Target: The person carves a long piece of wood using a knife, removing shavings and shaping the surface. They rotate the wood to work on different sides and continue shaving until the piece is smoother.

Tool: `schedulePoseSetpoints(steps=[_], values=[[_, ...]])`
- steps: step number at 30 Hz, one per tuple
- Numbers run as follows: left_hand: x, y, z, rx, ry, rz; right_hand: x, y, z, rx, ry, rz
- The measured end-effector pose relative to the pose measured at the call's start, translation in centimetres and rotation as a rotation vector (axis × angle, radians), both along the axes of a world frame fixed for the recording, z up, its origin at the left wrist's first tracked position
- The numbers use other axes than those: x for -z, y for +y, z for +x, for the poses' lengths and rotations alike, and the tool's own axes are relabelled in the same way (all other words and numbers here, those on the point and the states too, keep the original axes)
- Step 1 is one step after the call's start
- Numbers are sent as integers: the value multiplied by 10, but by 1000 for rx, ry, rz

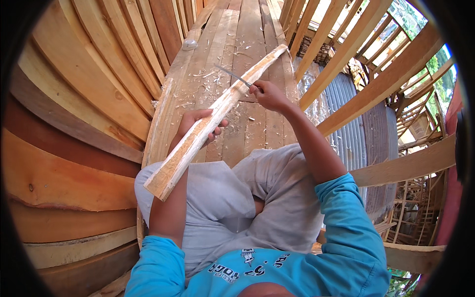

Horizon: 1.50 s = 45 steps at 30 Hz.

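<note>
A long, pale strip of wood (195, 132) slants from above my left thigh up to the far right, its surface partly whitish and partly rough tan. My left hand (202, 124) is closed around its middle from below, thumb on top. Farther along, my right hand (268, 95) grips the handle of a knife (231, 73). The thin grey blade crosses over the strip and points to the far left; I cannot tell whether its edge touches the wood. Most of the knife's handle is hidden in my fingers.
I sit cross-legged on a plank floor (232, 126) strewn with wood shavings (210, 74). A small clear object (189, 45) lies at the far left. Upright boards (94, 84) line the left side. Wooden slats (341, 44) stand on the right, with corrugated sheeting (344, 114) beyond.
</note>
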<state>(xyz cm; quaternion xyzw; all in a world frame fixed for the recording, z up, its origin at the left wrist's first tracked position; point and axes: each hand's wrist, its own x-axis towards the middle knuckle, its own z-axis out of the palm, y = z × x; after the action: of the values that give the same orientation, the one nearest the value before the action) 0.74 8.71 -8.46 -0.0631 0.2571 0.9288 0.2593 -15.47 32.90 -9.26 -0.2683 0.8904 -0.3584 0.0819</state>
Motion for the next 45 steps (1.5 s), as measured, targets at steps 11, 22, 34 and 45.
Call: schedulePoseSetpoints(steps=[11,22,34,45], values=[[15,9,3,86,-98,220,16,-20,33,-60,-73,66],[20,8,5,121,-126,162,37,-45,64,157,207,160],[32,9,-14,116,-140,267,44,-46,33,125,506,97],[41,14,-2,152,-116,300,44,-17,0,225,258,329]])
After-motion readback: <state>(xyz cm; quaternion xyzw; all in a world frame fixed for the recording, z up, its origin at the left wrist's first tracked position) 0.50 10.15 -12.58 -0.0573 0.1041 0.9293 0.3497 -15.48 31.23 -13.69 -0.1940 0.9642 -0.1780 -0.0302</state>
